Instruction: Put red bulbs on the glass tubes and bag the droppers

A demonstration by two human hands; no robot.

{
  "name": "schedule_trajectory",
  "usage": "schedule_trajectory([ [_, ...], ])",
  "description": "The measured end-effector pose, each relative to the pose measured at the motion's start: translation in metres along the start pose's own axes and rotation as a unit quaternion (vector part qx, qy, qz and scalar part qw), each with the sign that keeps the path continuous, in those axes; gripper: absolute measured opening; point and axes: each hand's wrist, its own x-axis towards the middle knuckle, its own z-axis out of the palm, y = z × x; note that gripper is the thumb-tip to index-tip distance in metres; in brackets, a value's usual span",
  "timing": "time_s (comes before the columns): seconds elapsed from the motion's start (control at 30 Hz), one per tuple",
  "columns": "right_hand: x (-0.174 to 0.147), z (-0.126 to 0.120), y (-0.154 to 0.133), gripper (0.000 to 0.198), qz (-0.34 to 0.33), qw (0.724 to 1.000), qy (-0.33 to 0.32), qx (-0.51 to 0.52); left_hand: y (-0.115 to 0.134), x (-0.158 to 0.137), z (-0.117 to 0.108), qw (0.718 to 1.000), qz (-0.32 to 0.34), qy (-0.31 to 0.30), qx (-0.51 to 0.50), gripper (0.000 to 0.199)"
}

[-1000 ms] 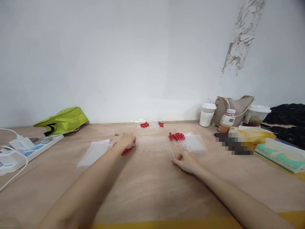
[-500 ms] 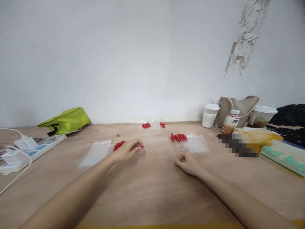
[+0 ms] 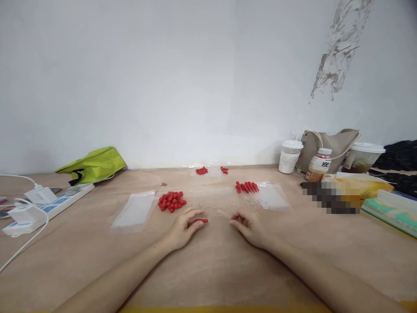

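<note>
Sitting at a pale wooden table (image 3: 208,265) against a white wall (image 3: 163,78) with a patch of peeling paint (image 3: 339,48). Left hand (image 3: 184,226) pinching a red cap (image 3: 202,220); right hand (image 3: 249,224) pinching a clear tube (image 3: 224,213). Lying just beyond: red caps pile (image 3: 171,201), clear tubes row (image 3: 213,197).

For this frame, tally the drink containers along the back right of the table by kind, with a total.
Lidded cups: 2, a white cup and a clear cup of dark drink
Bottles: 1, a capped bottle with a white label
Total: 3
</note>
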Motion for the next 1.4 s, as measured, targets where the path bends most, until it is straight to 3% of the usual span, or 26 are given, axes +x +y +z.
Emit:
schedule_trajectory([
  [0.1, -0.001, 0.004, -0.010, 0.010, -0.038, 0.999, -0.009, -0.035, 0.007, 0.002, -0.002, 0.997, 0.022, -0.011, 0.069, 0.019],
  [0.37, -0.003, 0.011, -0.013, 0.010, -0.040, 0.997, -0.030, -0.059, 0.021, 0.001, 0.004, 0.998, 0.045, -0.032, 0.039, 0.019],
  [0.7, -0.002, 0.012, -0.012, 0.012, -0.056, 0.996, -0.036, -0.060, 0.023, -0.003, 0.007, 0.997, -0.021, -0.060, 0.046, 0.019],
  [0.93, 0.001, 0.008, -0.011, 0.013, -0.080, 0.990, -0.064, -0.098, 0.027, -0.004, 0.006, 0.993, 0.021, -0.088, 0.071, 0.018],
  [1.4, -0.002, 0.007, -0.023, 0.024, -0.095, 0.975, -0.048, -0.193, 0.030, -0.006, 0.005, 0.991, 0.042, -0.066, 0.112, 0.017],
])
